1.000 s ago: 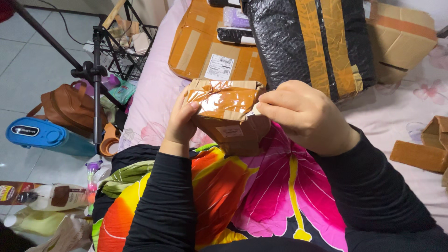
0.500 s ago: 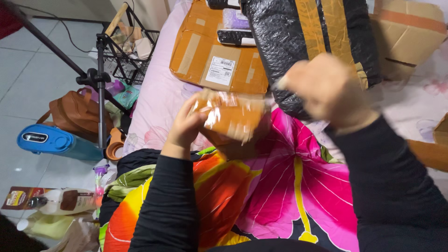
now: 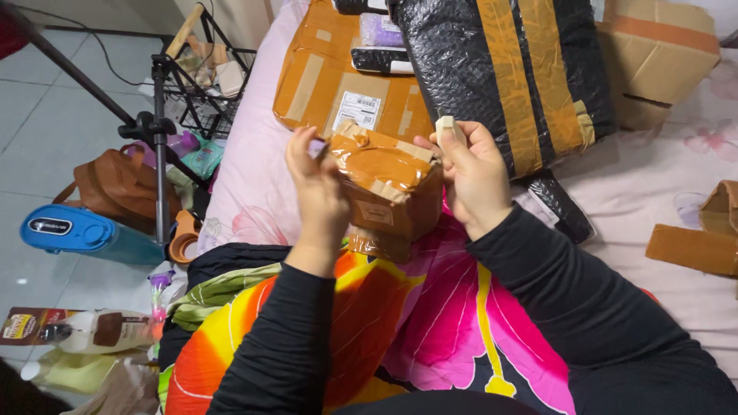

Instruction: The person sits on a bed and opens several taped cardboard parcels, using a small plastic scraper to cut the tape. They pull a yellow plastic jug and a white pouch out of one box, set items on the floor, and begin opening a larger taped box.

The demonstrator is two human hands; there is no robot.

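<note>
Here: small taped cardboard box (image 3: 388, 188) held up over lap, above bright floral cloth (image 3: 453, 323), between both hands. Left hand (image 3: 319, 192) closed on box's left side, fingers wrapped at top-left corner. Right hand (image 3: 470, 173) touching right side, thumb + fingers pinching small pale block (image 3: 448, 129) (cutter? can't tell) just above box's top-right corner. Long axis roughly left-right, tilted down twd right. Behind on bed: flat brown parcel (image 3: 338, 84), black bubble-wrap pkg (image 3: 500, 69).

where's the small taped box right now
In the head view the small taped box sits mid-frame between the left hand and right hand, above the bright floral blanket.
</note>
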